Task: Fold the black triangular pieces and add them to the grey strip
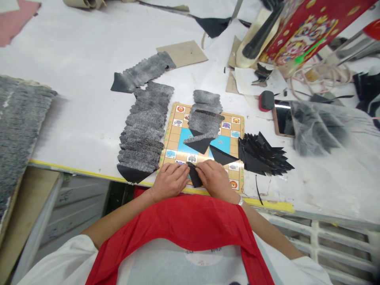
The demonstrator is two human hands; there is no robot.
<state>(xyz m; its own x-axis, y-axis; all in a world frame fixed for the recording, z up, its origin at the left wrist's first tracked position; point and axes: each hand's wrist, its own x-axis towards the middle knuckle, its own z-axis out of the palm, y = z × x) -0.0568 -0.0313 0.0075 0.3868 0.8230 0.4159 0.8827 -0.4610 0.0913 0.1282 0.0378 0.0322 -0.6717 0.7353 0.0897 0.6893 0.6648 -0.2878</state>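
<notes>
My left hand (171,179) and my right hand (218,180) rest at the front of a printed game board (203,158). Their closed fingers pinch a small black leather-like piece (195,177) between them, its upper edge partly covered by fingertips. Just beyond lie a flat black triangular piece (224,155) and a short row of overlapping grey-backed pieces (206,113), the nearest one showing its black face. Left of the board, a longer overlapping row (142,134) runs away from me. At the board's right edge sits a fanned stack of black pieces (264,156).
Another grey row (145,71) lies beside a cardboard sheet (185,54). Rightward are a phone (283,118), a black-and-red case (266,100), clear plastic (320,126) and a red box (314,31). A grey fuzzy slab (20,126) stands left. Yellow tape (273,205) marks the table edge.
</notes>
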